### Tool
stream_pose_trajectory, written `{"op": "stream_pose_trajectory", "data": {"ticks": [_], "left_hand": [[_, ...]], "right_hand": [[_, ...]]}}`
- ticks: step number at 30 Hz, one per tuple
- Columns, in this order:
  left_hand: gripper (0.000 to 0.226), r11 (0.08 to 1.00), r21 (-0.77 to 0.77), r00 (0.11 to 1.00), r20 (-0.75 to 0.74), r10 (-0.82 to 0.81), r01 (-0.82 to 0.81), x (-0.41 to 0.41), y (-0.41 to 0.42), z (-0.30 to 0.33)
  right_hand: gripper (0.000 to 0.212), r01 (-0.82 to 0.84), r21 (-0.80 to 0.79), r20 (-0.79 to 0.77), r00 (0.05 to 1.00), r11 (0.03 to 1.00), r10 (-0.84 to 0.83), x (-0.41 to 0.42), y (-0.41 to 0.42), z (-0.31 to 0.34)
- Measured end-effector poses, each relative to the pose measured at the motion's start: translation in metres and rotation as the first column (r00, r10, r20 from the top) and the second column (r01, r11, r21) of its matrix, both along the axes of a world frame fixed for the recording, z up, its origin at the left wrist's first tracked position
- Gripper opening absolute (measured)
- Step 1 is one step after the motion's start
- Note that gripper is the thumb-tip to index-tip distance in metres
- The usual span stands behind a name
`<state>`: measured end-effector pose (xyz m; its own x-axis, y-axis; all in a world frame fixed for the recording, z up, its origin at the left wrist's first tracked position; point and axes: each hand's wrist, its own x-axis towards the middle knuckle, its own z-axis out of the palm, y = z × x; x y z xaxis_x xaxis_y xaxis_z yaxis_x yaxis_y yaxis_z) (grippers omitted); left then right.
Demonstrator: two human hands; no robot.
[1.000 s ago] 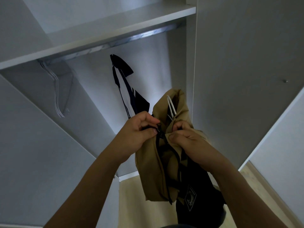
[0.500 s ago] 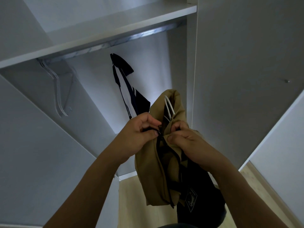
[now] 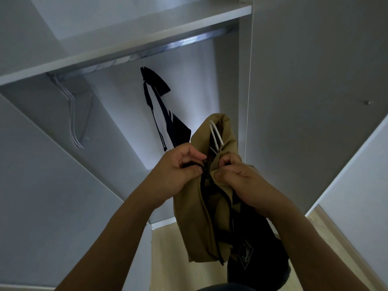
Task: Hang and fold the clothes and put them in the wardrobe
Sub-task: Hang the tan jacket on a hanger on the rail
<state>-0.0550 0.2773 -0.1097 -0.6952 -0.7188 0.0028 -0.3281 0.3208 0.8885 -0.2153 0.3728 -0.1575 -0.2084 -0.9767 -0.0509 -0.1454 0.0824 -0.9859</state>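
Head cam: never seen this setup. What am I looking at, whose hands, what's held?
There is no robot here. A person wears one wide-angle camera on the head, and it looks up into an open wardrobe. The two arms coming in from below are that person's own.

The left hand and right hand both pinch the zip at the top of a tan jacket, which sits on a white hanger.

Under the shelf runs a metal rail. On it hang a dark garment with white stripes and some empty hangers at the left end. A wooden floor shows below.
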Motion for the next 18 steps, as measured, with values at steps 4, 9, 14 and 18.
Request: {"op": "stream_pose_trajectory", "data": {"ticks": [4,9,14,18], "left_hand": [[0.022,1.000,0.006,1.000,0.008,-0.015,0.015,0.001,0.001,0.001],[0.020,1.000,0.007,1.000,0.018,-0.002,0.002,0.002,0.000,0.000],[0.020,0.993,-0.074,0.996,-0.008,0.089,-0.089,0.003,0.004,-0.006],[0.022,0.994,-0.081,0.997,-0.017,0.079,-0.080,0.006,0.010,-0.011]], "right_hand": [[0.019,0.044,0.005,0.034,0.998,0.999,-0.044,0.001,0.001,0.000],[0.016,0.086,0.035,0.063,0.994,0.996,-0.088,0.003,0.003,0.003],[0.015,0.097,0.072,0.053,0.993,0.993,-0.101,0.004,0.003,0.004],[0.022,0.106,0.068,0.010,0.994,0.992,-0.107,0.003,0.003,0.004]]}}
